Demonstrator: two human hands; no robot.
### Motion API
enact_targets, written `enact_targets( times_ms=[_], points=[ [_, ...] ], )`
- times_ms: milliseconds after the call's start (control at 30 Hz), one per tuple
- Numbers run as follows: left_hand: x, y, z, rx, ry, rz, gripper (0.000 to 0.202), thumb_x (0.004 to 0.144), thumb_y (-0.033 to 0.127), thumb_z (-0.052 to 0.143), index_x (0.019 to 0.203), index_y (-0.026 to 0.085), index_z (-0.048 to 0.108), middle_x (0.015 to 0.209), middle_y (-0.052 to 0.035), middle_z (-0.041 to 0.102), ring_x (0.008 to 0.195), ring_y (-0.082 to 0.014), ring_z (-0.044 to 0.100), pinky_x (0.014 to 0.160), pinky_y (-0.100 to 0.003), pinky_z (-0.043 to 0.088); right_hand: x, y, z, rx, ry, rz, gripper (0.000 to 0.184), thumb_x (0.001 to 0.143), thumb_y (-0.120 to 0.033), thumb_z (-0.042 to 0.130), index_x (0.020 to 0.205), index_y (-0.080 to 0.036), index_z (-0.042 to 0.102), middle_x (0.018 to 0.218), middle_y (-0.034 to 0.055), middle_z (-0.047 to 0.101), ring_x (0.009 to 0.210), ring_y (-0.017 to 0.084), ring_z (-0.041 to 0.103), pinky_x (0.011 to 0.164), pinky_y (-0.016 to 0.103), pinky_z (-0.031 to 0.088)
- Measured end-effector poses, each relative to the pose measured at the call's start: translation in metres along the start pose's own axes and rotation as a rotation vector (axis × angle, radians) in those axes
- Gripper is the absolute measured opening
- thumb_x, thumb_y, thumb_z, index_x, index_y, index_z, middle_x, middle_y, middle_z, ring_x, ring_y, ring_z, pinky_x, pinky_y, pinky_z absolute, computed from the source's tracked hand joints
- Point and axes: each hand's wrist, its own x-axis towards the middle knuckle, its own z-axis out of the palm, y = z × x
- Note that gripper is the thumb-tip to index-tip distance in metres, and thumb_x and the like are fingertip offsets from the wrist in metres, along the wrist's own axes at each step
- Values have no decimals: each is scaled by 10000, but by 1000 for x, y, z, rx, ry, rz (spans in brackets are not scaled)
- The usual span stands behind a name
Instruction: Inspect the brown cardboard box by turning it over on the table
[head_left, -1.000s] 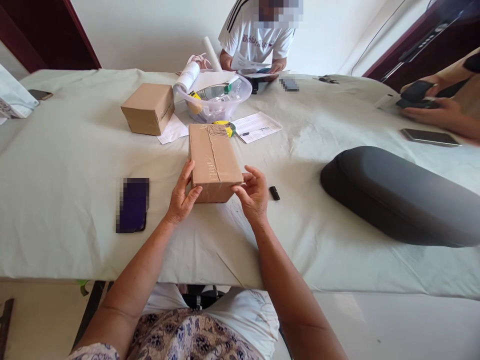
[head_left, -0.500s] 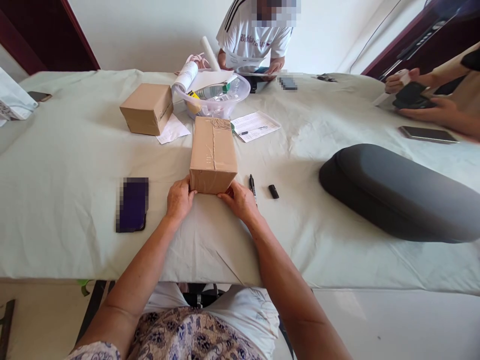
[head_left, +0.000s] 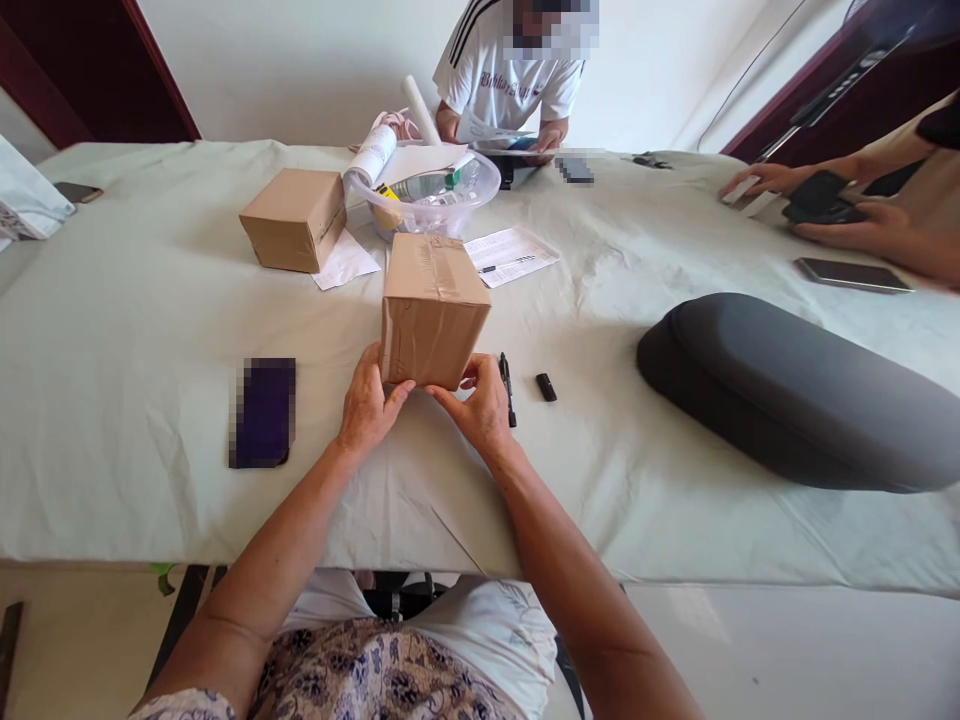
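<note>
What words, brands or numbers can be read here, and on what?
White shirt: "B", then letters too unclear to read.
Printed sheet: too small to read.
White roll: too blurred.
White bag: too blurred.
Rear box: print too blurred.
Marker: too small.
Held box: faint marks, unreadable.

You have a brown cardboard box straight ahead of you. It is closed, with clear tape along its top.

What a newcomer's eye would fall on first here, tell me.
Probably the large dark rounded object at the right of the table. Next, the taped cardboard box in the middle, held low by the person's left hand and right hand. Beyond it sits a translucent basin filled with assorted items.
</note>
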Motion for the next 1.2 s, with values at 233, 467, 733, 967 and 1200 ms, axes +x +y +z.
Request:
enact_targets(
  times_ms=[233, 467, 733, 967, 1200],
  points=[
    [-5, 12, 4, -125, 15, -128, 887, 791, 598, 770, 1479, 193, 383, 1490, -217, 551, 1387, -356, 559, 1092, -502, 511, -5, -10, 3, 12, 52, 38, 513, 717, -530, 825, 987, -238, 500, 872, -21, 552, 722, 153, 577, 658, 344, 521],
    [-2, 17, -4, -266, 51, -187, 735, 794, 623, 755, 1351, 217, 501, 1276, -144, 691, 1181, -317, 681, 1002, -485, 553, -2, -10, -2, 123, 41, -175, 323, 877, -395, 719, 1108, -247, 548, 1001, 27, 584, 761, 139, 593, 695, 356, 580],
    [4, 22, -4, -613, -39, -241, 654, 775, 678, 738, 1194, 216, 541, 1172, -116, 725, 1078, -277, 710, 837, -375, 591, -1, -19, -9, 87, 130, -421, 353, 956, -443, 627, 1264, -278, 573, 1024, 54, 572, 746, 149, 571, 652, 366, 573],
    [4, 24, -4, -638, -112, -251, 637, 790, 708, 702, 1160, 210, 558, 1168, -134, 734, 1049, -272, 723, 777, -357, 588, -2, -20, -11, 98, 150, -389, 333, 949, -467, 621, 1230, -288, 601, 985, 34, 545, 666, 127, 526, 630, 364, 549],
    [2, 25, -6, -643, -154, -259, 597, 845, 679, 655, 1189, 209, 519, 1065, -96, 723, 894, -219, 725, 730, -342, 581, -1, -23, -11, 106, 140, -411, 334, 954, -447, 612, 1243, -280, 605, 998, 44, 544, 682, 132, 554, 597, 352, 557]
  ],
)
